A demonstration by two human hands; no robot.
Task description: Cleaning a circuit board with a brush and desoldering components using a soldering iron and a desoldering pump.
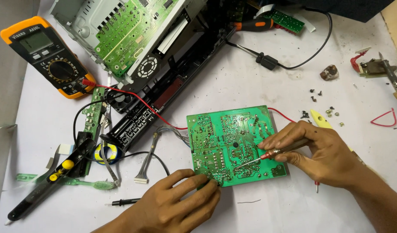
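The right hand pinches a red probe on the green circuit board; the left hand pinches its lower edge. A slip could bridge neighbouring solder joints.

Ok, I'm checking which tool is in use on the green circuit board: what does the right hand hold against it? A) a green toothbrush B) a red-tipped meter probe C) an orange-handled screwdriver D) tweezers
B: the right hand pinches a slim red-tipped probe with its metal point on the green circuit board, while the left hand steadies the board's lower edge.
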